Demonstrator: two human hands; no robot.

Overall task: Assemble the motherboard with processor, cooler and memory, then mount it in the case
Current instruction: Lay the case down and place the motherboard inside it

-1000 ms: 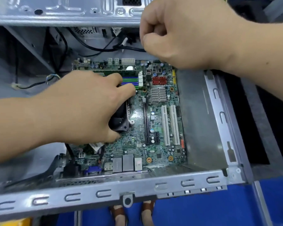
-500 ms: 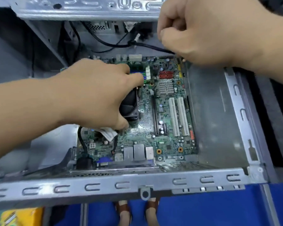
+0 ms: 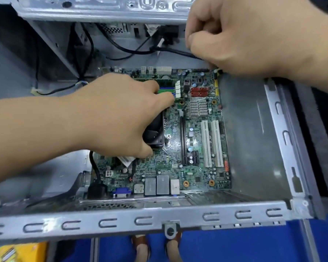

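From where I sit, the motherboard (image 3: 195,140) already lies flat inside the case (image 3: 140,220), on its floor, with the rear ports just behind the near wall. The cooler (image 3: 154,133) sits on the board, so I take it the processor is under it, though I cannot see that. At least one memory stick (image 3: 165,83) stands in the slots at the far side, partly hidden. So I judge the board-building part done and the mounting under way.

My left hand (image 3: 119,118) is draped over the cooler, fingers curled round its edges with the fingertips at the memory slots, gripping it to steady or nudge the board. My right hand (image 3: 240,35) is bunched at the far right corner of the board, pinching a black cable (image 3: 174,51) that runs back toward the far wall.

The gold-ringed mounting holes I can see look bare, so I reckon screwing down and cabling remain.
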